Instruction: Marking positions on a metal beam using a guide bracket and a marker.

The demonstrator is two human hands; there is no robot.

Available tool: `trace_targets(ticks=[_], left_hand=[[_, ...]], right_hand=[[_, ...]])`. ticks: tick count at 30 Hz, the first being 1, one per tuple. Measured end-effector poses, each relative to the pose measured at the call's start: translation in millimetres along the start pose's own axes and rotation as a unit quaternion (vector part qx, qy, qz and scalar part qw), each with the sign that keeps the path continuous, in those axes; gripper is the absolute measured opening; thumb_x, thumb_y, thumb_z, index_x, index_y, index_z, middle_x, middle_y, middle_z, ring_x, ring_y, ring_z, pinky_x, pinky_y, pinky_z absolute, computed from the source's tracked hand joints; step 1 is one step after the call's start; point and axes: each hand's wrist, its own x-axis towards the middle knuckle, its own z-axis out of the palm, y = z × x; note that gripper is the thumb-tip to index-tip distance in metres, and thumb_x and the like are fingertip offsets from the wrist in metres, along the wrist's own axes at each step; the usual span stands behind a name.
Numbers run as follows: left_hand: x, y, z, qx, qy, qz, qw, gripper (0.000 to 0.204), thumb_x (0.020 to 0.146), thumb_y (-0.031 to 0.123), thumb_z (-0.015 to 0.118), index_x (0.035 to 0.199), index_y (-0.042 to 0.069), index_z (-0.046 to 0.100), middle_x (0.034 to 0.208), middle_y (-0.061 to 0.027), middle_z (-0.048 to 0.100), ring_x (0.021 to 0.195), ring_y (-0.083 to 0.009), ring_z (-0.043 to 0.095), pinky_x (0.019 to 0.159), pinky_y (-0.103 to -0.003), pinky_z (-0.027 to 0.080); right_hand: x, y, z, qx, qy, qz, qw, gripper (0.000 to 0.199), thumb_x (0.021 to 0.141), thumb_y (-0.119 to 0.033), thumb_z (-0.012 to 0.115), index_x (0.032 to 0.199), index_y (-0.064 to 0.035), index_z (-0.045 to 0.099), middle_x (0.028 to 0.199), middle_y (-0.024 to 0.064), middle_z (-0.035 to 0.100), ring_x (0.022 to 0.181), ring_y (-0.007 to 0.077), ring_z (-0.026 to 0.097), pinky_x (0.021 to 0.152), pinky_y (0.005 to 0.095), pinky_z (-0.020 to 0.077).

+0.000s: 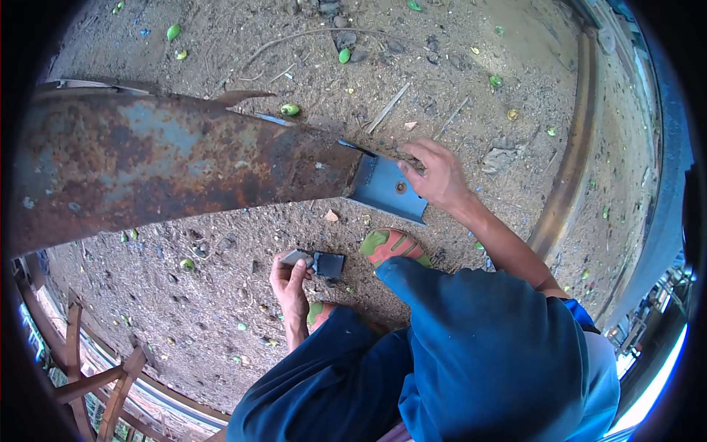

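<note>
Stretching away to the left of the fingers of the right hand (440, 175), a rusted beam (184, 162) is the largest thing here. The right forearm (504, 232) slants forward and inward, its fingers half curled over or just beside a blue channel piece (383, 188) at the beam's end — whether they grip anything, I cannot tell. Lower, the left hand (289, 289) points forward; a dark square block (329, 265) sits just right of its fingertips — thumb and fingers pinch a small grey piece (294, 256).
</note>
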Motion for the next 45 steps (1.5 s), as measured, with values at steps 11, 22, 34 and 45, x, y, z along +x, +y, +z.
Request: trace_targets(ticks=[11, 22, 34, 45], left_hand=[[2, 8, 10, -0.002, -0.004, 0.006, 1.000, 0.021, 0.096, 0.005, 0.068, 0.115, 0.002, 0.060, 0.095, -0.0080, 0.070, 0.074, -0.0118, 0.062, 0.068, -0.026, 0.051], [-1, 6, 12, 0.038, -0.013, 0.008, 0.999, 0.023, 0.096, 0.008, 0.068, 0.117, 0.001, 0.060, 0.095, -0.0095, 0.070, 0.074, -0.0133, 0.063, 0.067, -0.027, 0.051], [-3, 3, 11, 0.024, -0.013, 0.008, 1.000, 0.022, 0.096, 0.005, 0.066, 0.117, 0.001, 0.060, 0.095, -0.0077, 0.069, 0.073, -0.0121, 0.063, 0.065, -0.026, 0.050], [0, 1, 10, 0.016, -0.023, 0.007, 1.000, 0.021, 0.096, 0.006, 0.067, 0.116, 0.001, 0.060, 0.095, -0.0082, 0.071, 0.073, -0.0120, 0.063, 0.065, -0.025, 0.050]], right_hand=[[3, 4, 0, -0.014, -0.011, -0.045, 0.999, 0.024, 0.084, -0.017, 0.076, 0.104, -0.0040, 0.072, 0.104, 0.0143, 0.071, 0.099, 0.0340, 0.066, 0.091, 0.0448, 0.0479], [2, -8, 8, -0.040, -0.022, -0.083, 0.995, 0.051, 0.076, -0.023, 0.082, 0.120, -0.0017, 0.067, 0.131, 0.0144, 0.061, 0.126, 0.0335, 0.055, 0.111, 0.0462, 0.0401], [9, -14, 45, -0.032, -0.030, -0.130, 0.991, 0.073, 0.070, -0.033, 0.088, 0.129, 0.0004, 0.061, 0.142, 0.0162, 0.054, 0.136, 0.0354, 0.049, 0.117, 0.0476, 0.0359], [2, -14, 58, -0.022, 0.039, -0.154, 0.987, 0.068, 0.071, -0.029, 0.086, 0.126, 0.0025, 0.063, 0.135, 0.0160, 0.059, 0.128, 0.0346, 0.055, 0.108, 0.0461, 0.0424]])
